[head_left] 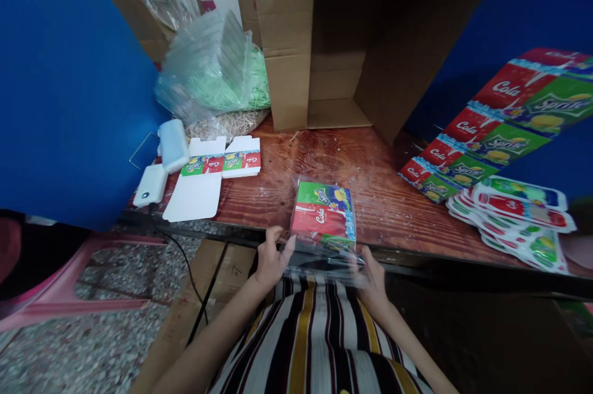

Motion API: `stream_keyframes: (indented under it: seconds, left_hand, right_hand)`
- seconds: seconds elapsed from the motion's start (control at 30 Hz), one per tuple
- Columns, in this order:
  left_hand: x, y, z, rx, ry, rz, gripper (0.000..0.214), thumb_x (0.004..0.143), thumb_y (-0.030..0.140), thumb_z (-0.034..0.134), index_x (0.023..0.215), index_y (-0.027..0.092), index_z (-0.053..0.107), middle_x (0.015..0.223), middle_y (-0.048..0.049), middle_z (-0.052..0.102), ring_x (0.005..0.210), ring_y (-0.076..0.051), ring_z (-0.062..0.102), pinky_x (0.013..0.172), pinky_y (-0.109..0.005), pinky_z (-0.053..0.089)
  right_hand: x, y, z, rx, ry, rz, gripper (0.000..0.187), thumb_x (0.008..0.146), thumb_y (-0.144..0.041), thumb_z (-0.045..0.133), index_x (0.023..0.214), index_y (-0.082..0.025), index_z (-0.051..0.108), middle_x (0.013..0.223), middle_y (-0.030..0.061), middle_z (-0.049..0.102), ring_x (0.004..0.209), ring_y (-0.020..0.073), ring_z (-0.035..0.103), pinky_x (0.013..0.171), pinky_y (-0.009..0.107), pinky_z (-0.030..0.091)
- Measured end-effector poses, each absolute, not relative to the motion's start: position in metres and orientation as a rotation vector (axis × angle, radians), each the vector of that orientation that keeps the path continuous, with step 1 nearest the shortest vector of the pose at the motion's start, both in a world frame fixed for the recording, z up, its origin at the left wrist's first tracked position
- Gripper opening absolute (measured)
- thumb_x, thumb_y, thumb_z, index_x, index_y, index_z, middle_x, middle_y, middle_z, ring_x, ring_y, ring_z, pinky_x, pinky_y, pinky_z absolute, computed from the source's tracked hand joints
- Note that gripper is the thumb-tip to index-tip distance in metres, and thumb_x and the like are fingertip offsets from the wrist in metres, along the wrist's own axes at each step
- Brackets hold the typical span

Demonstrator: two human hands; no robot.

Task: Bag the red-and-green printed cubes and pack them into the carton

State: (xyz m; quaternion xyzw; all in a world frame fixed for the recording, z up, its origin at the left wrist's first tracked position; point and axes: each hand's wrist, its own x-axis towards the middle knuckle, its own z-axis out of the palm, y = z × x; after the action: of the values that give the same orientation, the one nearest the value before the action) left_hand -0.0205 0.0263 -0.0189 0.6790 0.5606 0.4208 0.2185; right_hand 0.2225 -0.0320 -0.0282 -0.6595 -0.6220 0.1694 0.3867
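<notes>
A small printed box point(324, 215) with Cola and Sprite panels lies at the near edge of the wooden table point(380, 196), inside a clear plastic bag point(324, 261). My left hand point(271, 255) pinches the bag's open end on the left side. My right hand point(370, 276) grips the same open end on the right, its fingers partly behind the plastic. Both hands sit just below the table edge, over my striped shirt.
A flat unfolded box blank point(208, 175) and two white devices point(162, 162) lie at the left. A bag of clear sleeves point(213, 67) and an open cardboard carton point(333, 42) stand behind. Printed sheets point(504, 116) and stacked cut blanks point(519, 215) lie right.
</notes>
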Motion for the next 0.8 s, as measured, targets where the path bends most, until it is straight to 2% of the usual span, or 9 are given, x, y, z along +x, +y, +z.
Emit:
stream_keyframes:
  seconds: [0.13, 0.27, 0.4, 0.63, 0.8]
  left_hand:
    - [-0.018, 0.031, -0.01, 1.967, 1.573, 1.096, 0.025, 0.095, 0.032, 0.044, 0.115, 0.019, 0.053, 0.087, -0.0048, 0.073, 0.074, -0.016, 0.07, 0.071, -0.027, 0.053]
    - [-0.017, 0.035, -0.013, 2.258, 1.566, 1.186, 0.028, 0.098, 0.024, 0.035, 0.096, 0.018, 0.061, 0.078, -0.0065, 0.072, 0.069, -0.016, 0.068, 0.067, -0.025, 0.051]
    - [-0.016, 0.034, -0.015, 2.362, 1.534, 1.237, 0.03, 0.097, 0.023, 0.036, 0.08, 0.019, 0.06, 0.069, -0.0056, 0.068, 0.062, -0.015, 0.065, 0.064, -0.025, 0.049]
    - [-0.013, 0.019, -0.007, 2.488, 1.48, 1.269, 0.027, 0.094, 0.015, 0.039, 0.072, 0.02, 0.054, 0.056, -0.0009, 0.058, 0.051, -0.013, 0.056, 0.055, -0.026, 0.043]
    - [-0.01, 0.011, 0.004, 2.525, 1.376, 1.279, 0.025, 0.093, 0.018, 0.041, 0.072, 0.02, 0.055, 0.054, -0.0009, 0.056, 0.051, -0.014, 0.056, 0.056, -0.026, 0.043]
  right_hand:
    - [0.223, -0.029, -0.024, -1.657, -1.585, 0.44, 0.028, 0.094, -0.04, 0.042, 0.092, -0.019, 0.059, 0.073, 0.0034, 0.067, 0.064, 0.0174, 0.064, 0.061, 0.023, 0.049]
    - [0.222, -0.028, -0.024, -1.601, -1.654, 0.456, 0.028, 0.095, -0.036, 0.04, 0.093, -0.018, 0.062, 0.076, 0.0041, 0.068, 0.062, 0.0159, 0.063, 0.063, 0.023, 0.05]
    - [0.223, -0.026, -0.024, -1.59, -1.671, 0.454, 0.027, 0.093, -0.034, 0.041, 0.09, -0.018, 0.062, 0.079, 0.0052, 0.07, 0.065, 0.017, 0.066, 0.061, 0.023, 0.05]
    - [0.224, -0.034, -0.028, -1.622, -1.692, 0.352, 0.025, 0.09, -0.034, 0.041, 0.08, -0.021, 0.06, 0.063, 0.0017, 0.063, 0.05, 0.0162, 0.061, 0.051, 0.024, 0.048]
    - [0.226, -0.041, -0.021, -1.742, -1.596, 0.153, 0.029, 0.093, -0.038, 0.041, 0.086, -0.02, 0.062, 0.075, 0.0085, 0.07, 0.064, 0.023, 0.067, 0.058, 0.032, 0.052]
